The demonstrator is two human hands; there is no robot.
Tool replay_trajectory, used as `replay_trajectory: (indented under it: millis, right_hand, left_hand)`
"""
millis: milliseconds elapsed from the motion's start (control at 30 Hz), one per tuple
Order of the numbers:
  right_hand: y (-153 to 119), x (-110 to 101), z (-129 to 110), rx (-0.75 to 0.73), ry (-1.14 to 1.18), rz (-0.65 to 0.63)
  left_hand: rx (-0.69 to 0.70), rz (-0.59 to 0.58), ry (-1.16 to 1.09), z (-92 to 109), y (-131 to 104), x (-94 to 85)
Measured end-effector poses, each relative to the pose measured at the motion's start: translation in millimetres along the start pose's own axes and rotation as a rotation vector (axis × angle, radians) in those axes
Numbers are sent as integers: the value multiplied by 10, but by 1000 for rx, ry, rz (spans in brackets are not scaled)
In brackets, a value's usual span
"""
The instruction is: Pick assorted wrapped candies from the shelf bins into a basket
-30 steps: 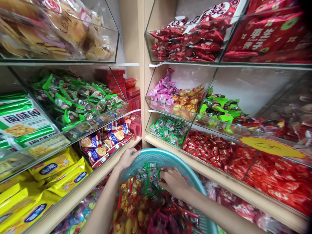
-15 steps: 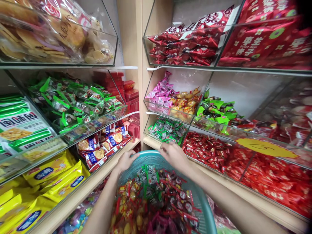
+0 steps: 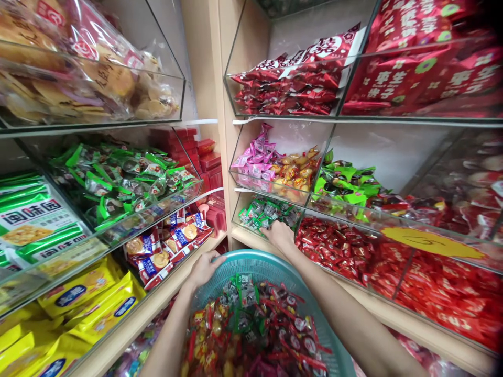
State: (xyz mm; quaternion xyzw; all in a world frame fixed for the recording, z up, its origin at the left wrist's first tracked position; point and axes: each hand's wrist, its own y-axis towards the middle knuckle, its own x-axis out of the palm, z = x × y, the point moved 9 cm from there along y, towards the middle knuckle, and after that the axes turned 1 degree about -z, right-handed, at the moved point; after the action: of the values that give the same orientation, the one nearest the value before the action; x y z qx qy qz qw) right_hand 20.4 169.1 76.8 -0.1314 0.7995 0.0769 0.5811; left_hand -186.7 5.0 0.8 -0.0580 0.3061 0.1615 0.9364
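Note:
A teal plastic basket (image 3: 324, 309) holds red-wrapped, yellowish and green-wrapped candies (image 3: 245, 298). My left hand (image 3: 204, 268) grips the basket's far left rim, fingers over the edge. My right hand (image 3: 279, 234) is beyond the rim, at the front of the lower clear bin of small green-wrapped candies (image 3: 267, 212). Its fingers are bent down and their tips are partly hidden, so whether they hold a candy cannot be made out.
Pink and yellow candies (image 3: 293, 170) fill the bin above. Red candies (image 3: 338, 243) lie to the right, under a yellow price tag (image 3: 432, 243). Blue-red packets (image 3: 165, 248) and yellow packets (image 3: 94, 288) are on the left shelves. A wooden post (image 3: 225, 157) stands between.
My right hand has moved from above the basket's rim forward to the green candy bin. My left hand stays on the rim. The view has tilted up slightly.

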Motion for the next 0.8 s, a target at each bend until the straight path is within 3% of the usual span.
replay_trajectory:
  millis: [300, 533, 800]
  right_hand:
    - [19, 16, 18, -27, 74, 45]
    - [-45, -13, -57, -153, 58, 117]
    - [-265, -177, -152, -294, 38, 298]
  left_hand:
    - [-1, 27, 7, 0, 19, -24]
    - [4, 20, 7, -10, 35, -4]
    - [18, 1, 35, -5, 17, 8]
